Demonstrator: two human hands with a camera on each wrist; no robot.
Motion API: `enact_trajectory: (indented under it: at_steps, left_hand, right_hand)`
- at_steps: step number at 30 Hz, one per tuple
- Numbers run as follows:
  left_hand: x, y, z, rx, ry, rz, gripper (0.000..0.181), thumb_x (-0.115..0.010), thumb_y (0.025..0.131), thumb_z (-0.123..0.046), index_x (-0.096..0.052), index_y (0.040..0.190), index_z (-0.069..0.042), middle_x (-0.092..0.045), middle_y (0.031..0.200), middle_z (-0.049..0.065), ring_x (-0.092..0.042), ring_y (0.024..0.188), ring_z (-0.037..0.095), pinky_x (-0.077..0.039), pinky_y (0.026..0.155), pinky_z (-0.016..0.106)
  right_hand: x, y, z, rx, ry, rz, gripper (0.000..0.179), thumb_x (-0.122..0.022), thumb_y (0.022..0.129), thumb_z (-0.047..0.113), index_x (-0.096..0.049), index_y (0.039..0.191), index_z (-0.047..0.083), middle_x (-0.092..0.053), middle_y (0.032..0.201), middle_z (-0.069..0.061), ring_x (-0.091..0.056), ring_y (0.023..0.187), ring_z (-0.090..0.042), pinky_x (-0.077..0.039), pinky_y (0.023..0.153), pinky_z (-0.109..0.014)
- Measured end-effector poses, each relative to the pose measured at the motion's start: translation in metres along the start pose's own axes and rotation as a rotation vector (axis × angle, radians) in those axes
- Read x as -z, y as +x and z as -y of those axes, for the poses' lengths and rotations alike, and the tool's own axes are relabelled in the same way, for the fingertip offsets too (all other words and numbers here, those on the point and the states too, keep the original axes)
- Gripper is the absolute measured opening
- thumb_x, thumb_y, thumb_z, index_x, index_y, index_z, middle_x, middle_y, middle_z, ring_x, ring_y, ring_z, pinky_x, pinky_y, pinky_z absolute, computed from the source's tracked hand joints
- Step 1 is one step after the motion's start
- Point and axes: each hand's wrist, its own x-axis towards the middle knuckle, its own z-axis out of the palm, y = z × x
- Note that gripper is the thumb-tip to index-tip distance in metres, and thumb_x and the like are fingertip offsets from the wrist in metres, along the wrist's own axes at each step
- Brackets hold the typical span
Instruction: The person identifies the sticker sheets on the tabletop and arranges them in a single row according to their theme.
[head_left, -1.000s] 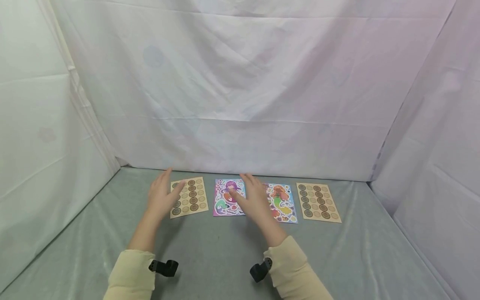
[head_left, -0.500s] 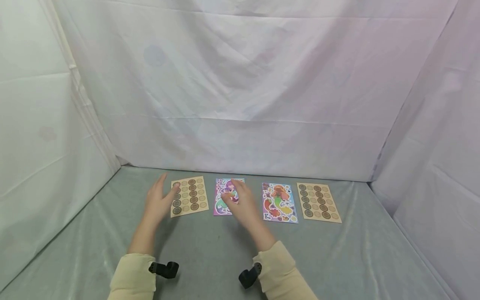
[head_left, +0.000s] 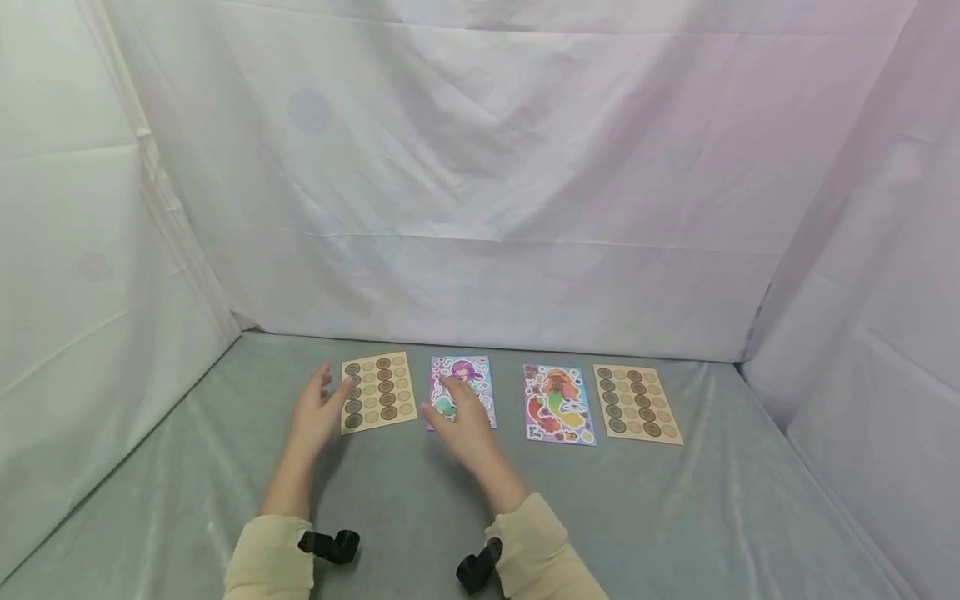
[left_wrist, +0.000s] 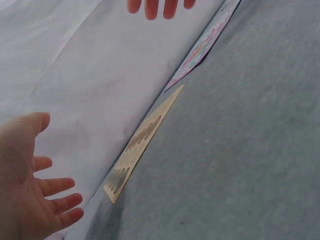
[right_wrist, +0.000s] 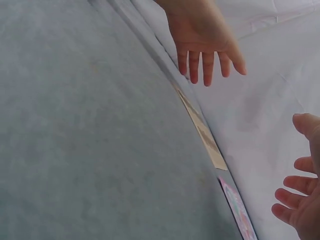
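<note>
My left hand [head_left: 313, 417] hovers over the left side of a tan sheet of round stickers [head_left: 380, 393], holding nothing, its fingers spread and relaxed. My right hand [head_left: 467, 429] is above the near part of a purple mermaid sticker sheet [head_left: 480, 387], also without anything in it, and hides some of that sheet. In the left wrist view the left hand [left_wrist: 35, 185] has its thumb apart from the fingers, and the tan sheet [left_wrist: 145, 135] lies flat beyond. The right wrist view has the right hand [right_wrist: 305, 185] with slightly bent fingers, not touching the sheets.
Farther right on the grey cloth-covered table [head_left: 637, 517] lie a colourful mermaid sticker sheet [head_left: 559, 405] and another tan round-sticker sheet [head_left: 638, 404]. White cloth walls [head_left: 480, 167] stand at the back and both sides. A black wrist camera [head_left: 330, 547] sits on the left sleeve.
My right hand has moved left and nearer to me, uncovering the colourful mermaid sheet. The left hand has drawn back slightly. All of the sheets stay where they were.
</note>
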Motion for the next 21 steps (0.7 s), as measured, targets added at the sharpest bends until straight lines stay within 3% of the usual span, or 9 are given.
enact_trajectory:
  at_steps: [8, 11, 15, 21]
  left_hand:
    - [-0.004, -0.002, 0.007, 0.036, -0.023, 0.027, 0.076, -0.044, 0.099, -0.046, -0.014, 0.152, 0.0, -0.024, 0.15, 0.029, -0.028, 0.134, 0.046, -0.029, 0.105, 0.056]
    - [-0.009, -0.001, 0.01, 0.048, -0.026, 0.023, 0.076, -0.045, 0.099, -0.046, -0.014, 0.152, 0.0, -0.024, 0.15, 0.028, -0.029, 0.134, 0.045, -0.029, 0.106, 0.055]
    - [-0.016, 0.001, 0.014, 0.036, -0.035, 0.002, 0.072, -0.047, 0.099, -0.039, -0.017, 0.151, 0.001, -0.026, 0.149, 0.028, -0.03, 0.134, 0.045, -0.03, 0.106, 0.055]
    - [-0.021, 0.002, 0.022, 0.029, -0.056, -0.041, 0.069, -0.049, 0.099, -0.036, -0.021, 0.15, 0.003, -0.03, 0.147, 0.029, -0.03, 0.134, 0.044, -0.03, 0.106, 0.053]
  right_hand:
    - [-0.019, -0.003, -0.002, -0.041, 0.097, -0.005, 0.056, -0.068, 0.088, 0.023, -0.05, 0.135, -0.002, -0.048, 0.136, -0.024, -0.041, 0.129, -0.039, -0.033, 0.105, -0.052]
    - [-0.027, -0.005, -0.002, -0.047, 0.103, -0.004, 0.055, -0.068, 0.088, 0.024, -0.051, 0.133, -0.003, -0.052, 0.132, -0.023, -0.048, 0.123, -0.037, -0.039, 0.101, -0.049]
    - [-0.034, -0.006, 0.0, -0.065, 0.097, 0.01, 0.055, -0.068, 0.089, 0.026, -0.052, 0.133, -0.003, -0.057, 0.124, -0.021, -0.055, 0.113, -0.032, -0.045, 0.095, -0.045]
    - [-0.038, -0.007, 0.003, -0.12, 0.144, 0.043, 0.055, -0.067, 0.09, 0.025, -0.051, 0.135, -0.001, -0.056, 0.127, -0.022, -0.056, 0.113, -0.033, -0.049, 0.09, -0.042]
